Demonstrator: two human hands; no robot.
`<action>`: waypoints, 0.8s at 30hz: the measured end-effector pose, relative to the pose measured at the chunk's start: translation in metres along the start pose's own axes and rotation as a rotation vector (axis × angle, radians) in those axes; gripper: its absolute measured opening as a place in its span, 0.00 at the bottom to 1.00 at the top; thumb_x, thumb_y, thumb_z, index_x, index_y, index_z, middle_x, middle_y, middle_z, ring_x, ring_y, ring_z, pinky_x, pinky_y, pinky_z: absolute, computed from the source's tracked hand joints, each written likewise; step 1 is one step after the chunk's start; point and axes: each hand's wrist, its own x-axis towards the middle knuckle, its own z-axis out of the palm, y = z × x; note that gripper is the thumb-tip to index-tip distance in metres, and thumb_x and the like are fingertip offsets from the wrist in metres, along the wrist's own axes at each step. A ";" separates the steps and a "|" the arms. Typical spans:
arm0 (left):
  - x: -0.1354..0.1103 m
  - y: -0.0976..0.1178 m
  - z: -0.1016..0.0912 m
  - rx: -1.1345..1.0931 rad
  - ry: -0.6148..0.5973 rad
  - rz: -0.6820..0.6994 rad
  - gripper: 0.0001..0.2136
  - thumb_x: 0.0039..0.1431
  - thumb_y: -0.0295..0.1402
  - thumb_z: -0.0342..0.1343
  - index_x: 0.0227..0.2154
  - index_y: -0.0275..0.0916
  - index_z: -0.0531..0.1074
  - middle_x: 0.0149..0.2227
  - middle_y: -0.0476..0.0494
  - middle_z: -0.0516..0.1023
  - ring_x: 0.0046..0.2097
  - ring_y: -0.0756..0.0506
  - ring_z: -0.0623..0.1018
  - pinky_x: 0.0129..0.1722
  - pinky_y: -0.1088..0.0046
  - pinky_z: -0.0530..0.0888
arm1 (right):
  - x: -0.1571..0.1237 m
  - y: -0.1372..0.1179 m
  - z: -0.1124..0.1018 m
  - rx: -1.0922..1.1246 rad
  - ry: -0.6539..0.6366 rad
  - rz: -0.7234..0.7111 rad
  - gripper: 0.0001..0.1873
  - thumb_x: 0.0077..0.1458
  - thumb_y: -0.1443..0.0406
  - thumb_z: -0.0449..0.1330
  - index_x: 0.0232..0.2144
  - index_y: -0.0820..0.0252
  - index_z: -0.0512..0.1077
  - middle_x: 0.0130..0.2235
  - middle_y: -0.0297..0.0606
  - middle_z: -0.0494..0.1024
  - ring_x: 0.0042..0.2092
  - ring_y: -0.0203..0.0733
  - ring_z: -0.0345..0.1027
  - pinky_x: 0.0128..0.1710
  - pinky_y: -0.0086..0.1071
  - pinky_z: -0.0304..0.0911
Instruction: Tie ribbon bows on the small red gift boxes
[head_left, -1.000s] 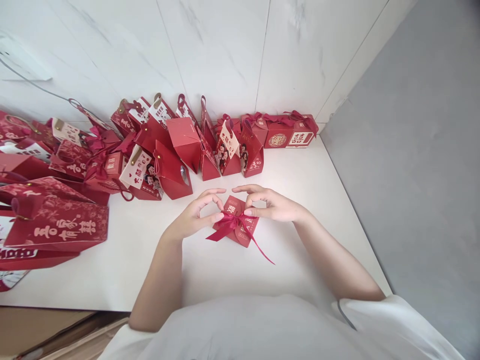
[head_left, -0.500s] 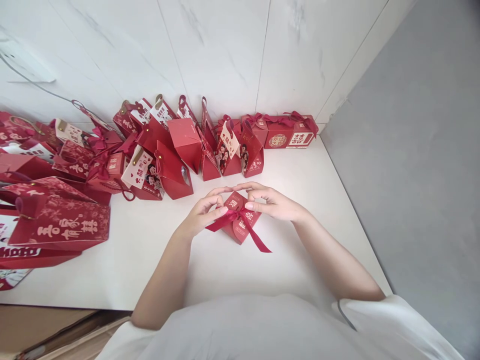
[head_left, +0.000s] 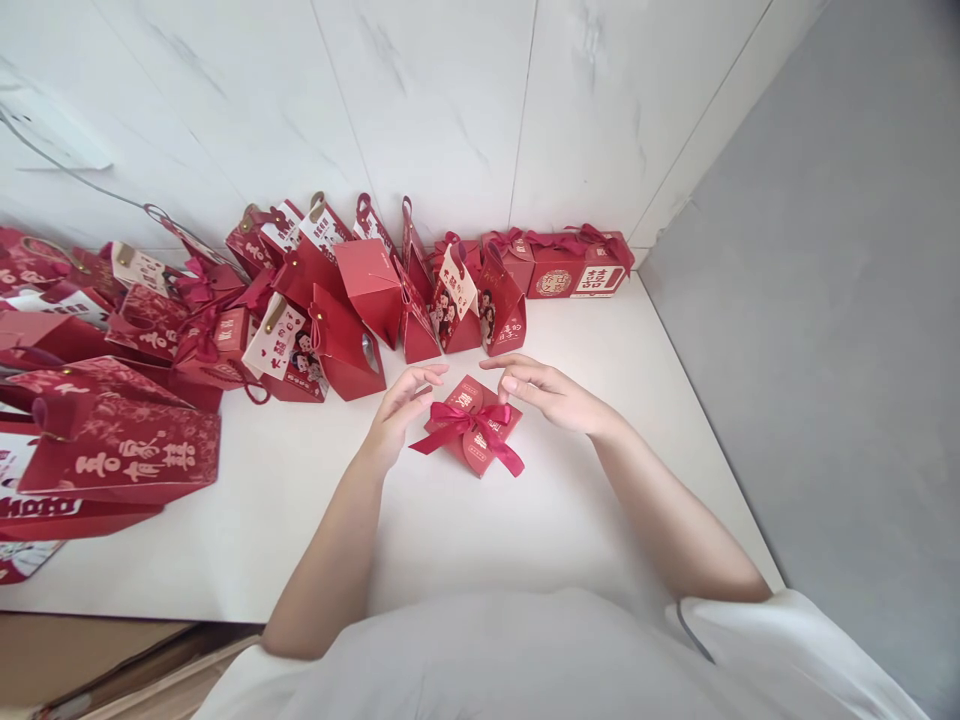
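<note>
A small red gift box [head_left: 466,450] with gold print sits on the white table [head_left: 450,530], a dark red ribbon bow [head_left: 472,422] tied across its top. My left hand [head_left: 399,408] hovers just left of the box, fingers spread and holding nothing. My right hand [head_left: 546,392] floats to the right of the box, fingers stretched out toward it, also holding nothing. Neither hand grips the ribbon.
A row of red gift boxes and bags [head_left: 390,290] lines the marble wall. A larger red paper bag [head_left: 120,450] lies at the left among more bags. Two ribboned red boxes [head_left: 574,265] stand at the back right. The table's right edge meets grey floor [head_left: 825,350].
Both hands have let go of the ribbon ends and opened. The bow now lies tied and flat on the box, and the long loose tail has shortened.
</note>
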 end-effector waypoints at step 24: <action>-0.011 0.018 0.042 0.460 -0.077 -0.024 0.03 0.52 0.32 0.60 0.28 0.42 0.71 0.55 0.45 0.67 0.59 0.41 0.69 0.58 0.61 0.68 | 0.010 0.023 0.012 0.190 -0.139 -0.032 0.20 0.61 0.52 0.56 0.23 0.58 0.66 0.65 0.36 0.59 0.67 0.46 0.49 0.65 0.45 0.46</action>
